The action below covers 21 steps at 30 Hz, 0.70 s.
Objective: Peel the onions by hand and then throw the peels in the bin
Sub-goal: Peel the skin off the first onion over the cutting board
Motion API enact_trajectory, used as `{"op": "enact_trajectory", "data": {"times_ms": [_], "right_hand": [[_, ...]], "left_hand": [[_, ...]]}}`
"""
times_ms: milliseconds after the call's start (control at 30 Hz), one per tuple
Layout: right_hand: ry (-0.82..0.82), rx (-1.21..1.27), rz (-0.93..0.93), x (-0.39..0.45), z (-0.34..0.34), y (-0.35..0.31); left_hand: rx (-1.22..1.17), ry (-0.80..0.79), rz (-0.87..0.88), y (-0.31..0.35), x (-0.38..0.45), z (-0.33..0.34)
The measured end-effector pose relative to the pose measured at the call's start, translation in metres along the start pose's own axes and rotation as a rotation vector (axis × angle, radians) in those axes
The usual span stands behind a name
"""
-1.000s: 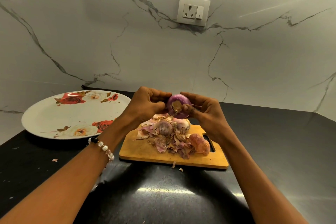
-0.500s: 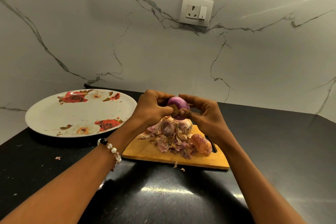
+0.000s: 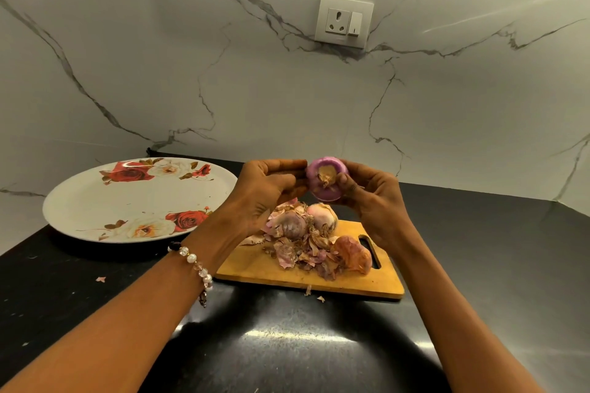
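the left hand (image 3: 265, 188) and right hand (image 3: 370, 198) together grip a purple peeled onion (image 3: 325, 180), raised above the wooden cutting board (image 3: 287, 274). on the board lie unpeeled onions (image 3: 351, 257) amid loose peels (image 3: 303, 254).

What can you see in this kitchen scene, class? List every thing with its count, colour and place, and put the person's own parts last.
held onion: 1, purple, peeled, above the board between both hands
onions on board: 3 visible, pinkish to orange-brown, among the peels
peels: a heap, pink and brown, on the board; a few scraps on the counter
cutting board: 1, wooden, centre of counter
plate: 1, white with red roses, left of the board
counter: 1, black, glossy
socket: 1, white, on the marble wall
bracelet: 1, beaded, left wrist
left hand: 1, fingers on the held onion
right hand: 1, fingers gripping the held onion
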State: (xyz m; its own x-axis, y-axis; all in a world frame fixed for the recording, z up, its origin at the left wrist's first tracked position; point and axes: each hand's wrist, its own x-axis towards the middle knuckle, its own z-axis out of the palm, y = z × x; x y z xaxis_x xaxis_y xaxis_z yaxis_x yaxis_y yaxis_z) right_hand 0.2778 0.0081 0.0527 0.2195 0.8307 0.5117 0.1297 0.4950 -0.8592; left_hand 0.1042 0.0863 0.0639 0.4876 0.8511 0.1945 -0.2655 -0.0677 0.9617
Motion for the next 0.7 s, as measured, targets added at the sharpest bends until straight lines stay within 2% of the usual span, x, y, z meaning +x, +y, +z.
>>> {"op": "enact_trajectory", "data": {"times_ms": [267, 700], "right_hand": [[-0.014, 0.018, 0.052, -0.002, 0.007, 0.003], [0.047, 0.160, 0.079, -0.002, 0.011, 0.000]], "left_hand": [[0.148, -0.117, 0.000, 0.006, 0.000, -0.002], [0.321, -0.203, 0.142, 0.007, -0.001, -0.001]]}}
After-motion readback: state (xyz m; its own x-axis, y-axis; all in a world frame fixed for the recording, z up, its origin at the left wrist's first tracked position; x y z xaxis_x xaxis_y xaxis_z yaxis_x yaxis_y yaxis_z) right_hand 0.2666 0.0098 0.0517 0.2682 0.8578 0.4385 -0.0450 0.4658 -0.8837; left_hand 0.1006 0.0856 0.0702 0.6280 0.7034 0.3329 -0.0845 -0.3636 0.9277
